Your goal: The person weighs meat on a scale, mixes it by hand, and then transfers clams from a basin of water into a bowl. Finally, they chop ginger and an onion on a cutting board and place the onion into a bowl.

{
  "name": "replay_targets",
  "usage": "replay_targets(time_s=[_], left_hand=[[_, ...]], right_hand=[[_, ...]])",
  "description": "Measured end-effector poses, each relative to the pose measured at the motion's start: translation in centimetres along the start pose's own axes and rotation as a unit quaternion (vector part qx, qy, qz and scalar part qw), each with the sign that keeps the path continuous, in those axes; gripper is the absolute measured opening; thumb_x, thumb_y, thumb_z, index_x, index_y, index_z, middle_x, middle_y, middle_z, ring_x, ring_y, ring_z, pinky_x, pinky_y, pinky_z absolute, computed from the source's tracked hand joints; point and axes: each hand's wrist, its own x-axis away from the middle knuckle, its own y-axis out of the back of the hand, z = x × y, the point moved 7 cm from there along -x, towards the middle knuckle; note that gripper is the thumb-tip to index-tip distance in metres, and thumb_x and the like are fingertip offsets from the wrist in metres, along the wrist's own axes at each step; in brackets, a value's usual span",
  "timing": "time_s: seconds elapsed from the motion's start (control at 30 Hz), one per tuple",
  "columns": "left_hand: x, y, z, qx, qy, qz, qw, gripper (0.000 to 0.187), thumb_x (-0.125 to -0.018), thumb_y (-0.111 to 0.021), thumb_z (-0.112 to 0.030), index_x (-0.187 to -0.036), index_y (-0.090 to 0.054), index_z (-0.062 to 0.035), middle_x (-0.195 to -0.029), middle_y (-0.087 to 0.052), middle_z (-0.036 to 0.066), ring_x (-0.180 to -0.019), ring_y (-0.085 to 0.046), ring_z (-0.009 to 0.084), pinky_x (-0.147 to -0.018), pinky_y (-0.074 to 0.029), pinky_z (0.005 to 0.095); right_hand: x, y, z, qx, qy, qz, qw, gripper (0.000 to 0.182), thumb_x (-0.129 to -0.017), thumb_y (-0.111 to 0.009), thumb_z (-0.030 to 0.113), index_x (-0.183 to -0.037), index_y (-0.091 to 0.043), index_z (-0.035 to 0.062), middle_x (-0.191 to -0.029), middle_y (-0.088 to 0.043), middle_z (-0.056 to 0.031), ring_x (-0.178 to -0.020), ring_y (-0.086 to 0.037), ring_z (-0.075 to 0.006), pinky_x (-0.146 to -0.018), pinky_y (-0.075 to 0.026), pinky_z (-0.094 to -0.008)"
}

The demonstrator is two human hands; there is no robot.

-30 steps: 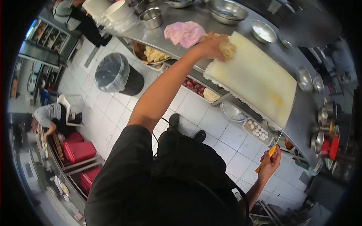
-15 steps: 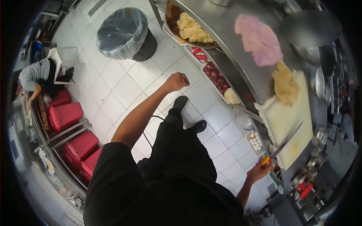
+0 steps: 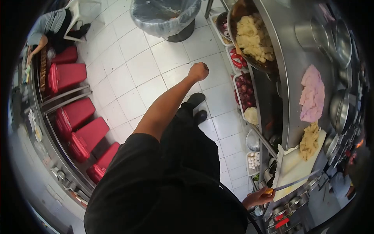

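Note:
My right hand [image 3: 258, 199] is wrapped round the yellow-orange handle of a long knife [image 3: 294, 183]. The blade reaches over the near end of a pale cutting board [image 3: 287, 168] at the counter's edge. A tan, dough-like lump [image 3: 309, 142] lies partly on that board. Beyond it, a pink, dough-like mass [image 3: 312, 95] rests on the steel counter [image 3: 292, 74]. Out in front of me, over the tiled floor, my left hand [image 3: 199, 71] is closed in a fist, touching nothing; no object shows in it.
A big bowl [image 3: 232, 23] of pale yellow chunks stands at the counter's far end. Below are trays of red chillies [image 3: 237, 59], red onions [image 3: 244, 89] and eggs [image 3: 254, 160]. A lined bin [image 3: 165, 17] stands ahead; red containers [image 3: 68, 78] and a seated person [image 3: 54, 23] are left.
My view has turned, so the bin, bowl and counter appear further right. The left fist has swung and looks tighter. The knife stays in my right hand, its blade lying flatter across the view.

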Motion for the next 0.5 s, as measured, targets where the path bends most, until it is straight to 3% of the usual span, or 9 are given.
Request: replay_targets(time_s=[0.07, 0.1, 0.13, 0.17, 0.23, 0.27, 0.33, 0.4, 0.5], left_hand=[[1.5, 2.4, 0.1, 0.019, 0.032, -0.002, 0.999, 0.023, -0.079, -0.066, -0.021, -0.095, -0.075, -0.0074, -0.095, -0.073, 0.017, -0.093, -0.07, 0.0314, -0.089, -0.053, 0.0381], [2.0, 3.6, 0.6, 0.021, 0.041, -0.016, 0.999, 0.023, -0.08, -0.067, -0.021, -0.097, -0.074, -0.0072, -0.096, -0.073, 0.017, -0.093, -0.07, 0.0318, -0.088, -0.053, 0.0381], [2.6, 4.7, 1.4, 0.025, 0.053, -0.033, 0.998, 0.024, -0.08, -0.068, -0.022, -0.098, -0.074, -0.007, -0.097, -0.073, 0.018, -0.093, -0.07, 0.0321, -0.088, -0.053, 0.0382], [2.6, 6.1, 2.2, 0.026, 0.062, -0.051, 0.996, 0.025, -0.08, -0.068, -0.023, -0.099, -0.074, -0.0067, -0.097, -0.073, 0.018, -0.093, -0.07, 0.0325, -0.088, -0.054, 0.0383], [3.4, 7.7, 4.2, 0.044, 0.07, -0.052, 0.995, 0.024, -0.079, -0.066, -0.021, -0.097, -0.074, -0.0073, -0.099, -0.073, 0.017, -0.097, -0.069, 0.0335, -0.089, -0.053, 0.0402], [3.1, 8.5, 4.8, 0.055, 0.07, -0.055, 0.994, 0.024, -0.079, -0.064, -0.02, -0.096, -0.075, -0.0076, -0.099, -0.073, 0.017, -0.099, -0.068, 0.034, -0.09, -0.053, 0.0412], [2.1, 9.9, 5.8, 0.039, 0.054, -0.063, 0.996, 0.023, -0.079, -0.067, -0.021, -0.097, -0.074, -0.0071, -0.097, -0.073, 0.017, -0.097, -0.068, 0.0351, -0.088, -0.054, 0.0411], [-0.1, 10.5, 6.5, 0.03, 0.037, -0.06, 0.997, 0.024, -0.08, -0.068, -0.021, -0.097, -0.074, -0.007, -0.096, -0.073, 0.017, -0.096, -0.068, 0.0357, -0.088, -0.054, 0.0411], [-4.6, 9.8, 6.6, 0.051, -0.006, -0.052, 0.997, 0.022, -0.081, -0.069, -0.019, -0.098, -0.072, -0.0066, -0.097, -0.071, 0.019, -0.098, -0.066, 0.0359, -0.09, -0.052, 0.0425]], right_hand=[[0.3, -0.4, 2.7, 0.077, 0.071, 0.036, 0.994, 0.036, -0.096, -0.063, 0.01, -0.126, -0.05, -0.0044, -0.115, -0.053, -0.0152, -0.096, -0.056, -0.0215, -0.079, -0.05, -0.0329], [1.0, -1.9, 2.7, -0.026, 0.115, 0.108, 0.987, 0.037, -0.094, -0.065, 0.01, -0.125, -0.051, -0.0052, -0.117, -0.052, -0.0165, -0.101, -0.056, -0.0246, -0.084, -0.049, -0.0343], [2.2, -3.8, 5.9, -0.034, 0.162, 0.155, 0.974, 0.041, -0.093, -0.066, 0.009, -0.128, -0.05, -0.0052, -0.12, -0.052, -0.0179, -0.104, -0.056, -0.0267, -0.089, -0.048, -0.0345], [3.5, -6.5, 5.9, -0.193, 0.158, 0.228, 0.941, 0.043, -0.092, -0.065, 0.005, -0.13, -0.049, -0.0048, -0.124, -0.051, -0.0168, -0.109, -0.055, -0.0263, -0.094, -0.046, -0.0344], [6.3, -11.6, 9.2, -0.195, 0.059, 0.414, 0.887, 0.045, -0.09, -0.064, 0.001, -0.132, -0.048, -0.0018, -0.123, -0.054, -0.0124, -0.111, -0.055, -0.0217, -0.097, -0.045, -0.033], [7.3, -14.5, 9.1, -0.18, 0.003, 0.481, 0.858, 0.044, -0.089, -0.064, 0.001, -0.131, -0.049, 0.0009, -0.102, -0.059, -0.007, -0.092, -0.06, -0.0156, -0.082, -0.049, -0.0274], [9.0, -18.2, 11.1, -0.152, -0.085, 0.554, 0.814, 0.042, -0.088, -0.065, 0.001, -0.128, -0.051, 0.0027, -0.079, -0.055, -0.0003, -0.068, -0.056, -0.0087, -0.061, -0.046, -0.0228], [10.4, -20.8, 12.6, -0.148, -0.104, 0.54, 0.822, 0.04, -0.088, -0.066, 0.002, -0.125, -0.053, 0.0036, -0.067, -0.049, 0.0031, -0.055, -0.048, -0.0049, -0.048, -0.038, -0.0214], [11.5, -23.8, 14.3, -0.085, -0.109, 0.552, 0.822, 0.042, -0.086, -0.068, 0.005, -0.125, -0.053, 0.0038, -0.069, -0.052, 0.0005, -0.056, -0.051, -0.0072, -0.049, -0.041, -0.0226]])
